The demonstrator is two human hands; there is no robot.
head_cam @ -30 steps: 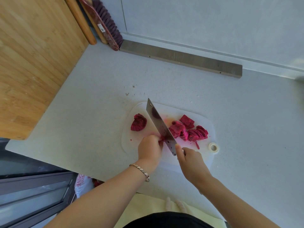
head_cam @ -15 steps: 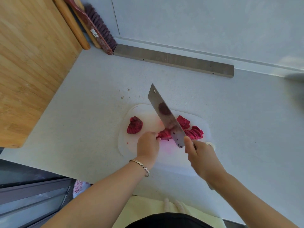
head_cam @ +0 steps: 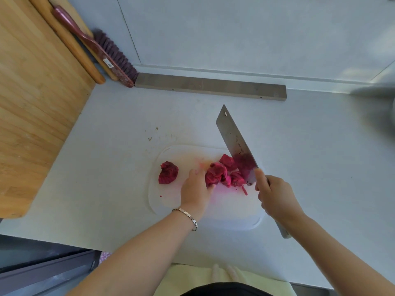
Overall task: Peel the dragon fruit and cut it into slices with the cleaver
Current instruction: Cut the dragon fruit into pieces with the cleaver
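**Hold the fruit firm, bring the blade down square**

All the fruit lies on the white cutting board, which sits on the grey counter. The left hand cups the big uncut piece of dragon fruit near the board's middle, with the fingers curled round its left side. A heap of cut slices touches that piece on its right. A separate chunk sits apart at the board's left.

The right hand is wrapped round the handle of the cleaver, with the forefinger laid up against the heel of the blade. The blade is lifted clear of the board and tilted, its tip pointing far and left. Its lower part is smeared with red juice.

Slicing looks about half done. The flesh seems wet and likely to slip, so the left hand should press down as well as hold. Its fingertips should tuck back so that only the knuckles face the steel. The blade wants to come upright before it drops, landing just beside the last cut so the slices stay even. Pushing the finished slices further right would free some room. The chunk on the left is still to be cut.

A small pale label sits on the handle of the brush leaning in the far left corner, but it is too small to read. No brand shows on the cleaver, only a hanging hole and dark specks.
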